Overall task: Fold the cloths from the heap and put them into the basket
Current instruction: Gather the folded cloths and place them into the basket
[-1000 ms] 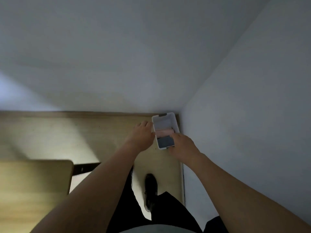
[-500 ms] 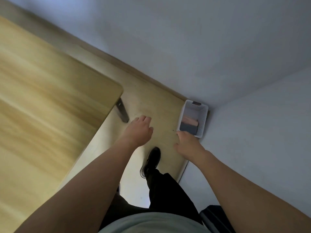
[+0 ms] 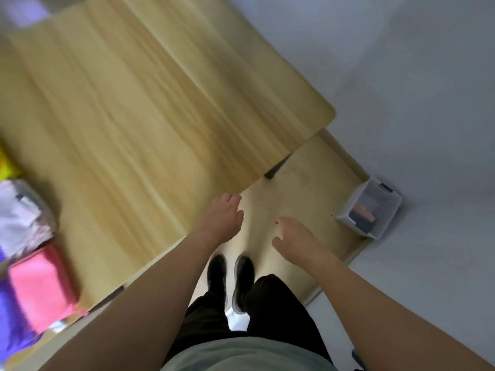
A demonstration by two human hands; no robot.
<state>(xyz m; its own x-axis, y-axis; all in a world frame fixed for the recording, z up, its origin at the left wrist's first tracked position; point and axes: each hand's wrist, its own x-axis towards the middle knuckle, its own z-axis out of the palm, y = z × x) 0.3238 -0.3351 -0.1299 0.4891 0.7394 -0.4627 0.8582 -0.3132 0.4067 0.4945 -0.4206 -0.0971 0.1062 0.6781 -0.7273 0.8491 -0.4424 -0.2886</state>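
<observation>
White basket (image 3: 380,226) on the floor holds two folded cloths (image 3: 361,216). Heap (image 3: 32,263) on table (image 3: 160,103) remains. Left hand (image 3: 223,218), right hand (image 3: 296,242): both empty, fingers relaxed.

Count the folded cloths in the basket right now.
2 visible: a pink cloth and a dark blue cloth beside it, at the white basket's near end. Others may lie hidden underneath.
</observation>
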